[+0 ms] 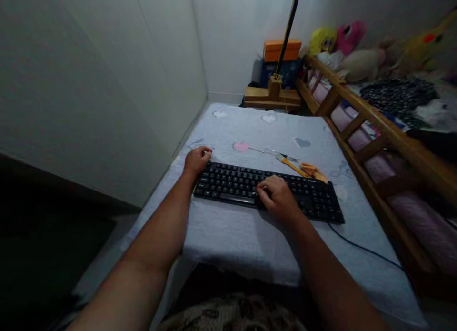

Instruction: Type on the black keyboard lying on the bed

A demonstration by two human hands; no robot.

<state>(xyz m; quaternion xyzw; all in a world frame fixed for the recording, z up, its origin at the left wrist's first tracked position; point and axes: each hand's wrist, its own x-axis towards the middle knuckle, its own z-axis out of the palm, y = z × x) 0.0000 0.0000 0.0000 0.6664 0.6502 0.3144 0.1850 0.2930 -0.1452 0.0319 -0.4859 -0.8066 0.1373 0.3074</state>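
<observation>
A black computer keyboard [232, 184] lies flat across a cloth-covered table, its right end angled slightly toward me. My left hand [197, 160] is at its far left corner, fingers curled against the edge. Over the keys right of the middle is my right hand [277, 197], thumb and fingers closed together in a pinch. Whatever may be between those fingertips is too small and dark to name. Behind the keyboard lie a brush with a yellow handle [294, 166], some thin tools [273, 152] and a crumpled orange cloth [313, 171].
The keyboard's cable [367, 249] runs off to the right over the pale tablecloth [228, 240]. A wooden bed rail [378, 114] borders the right side, with plush toys behind it. A pale wall [143, 83] stands close on the left. Beyond the table is a wooden stand [273, 95] with a pole.
</observation>
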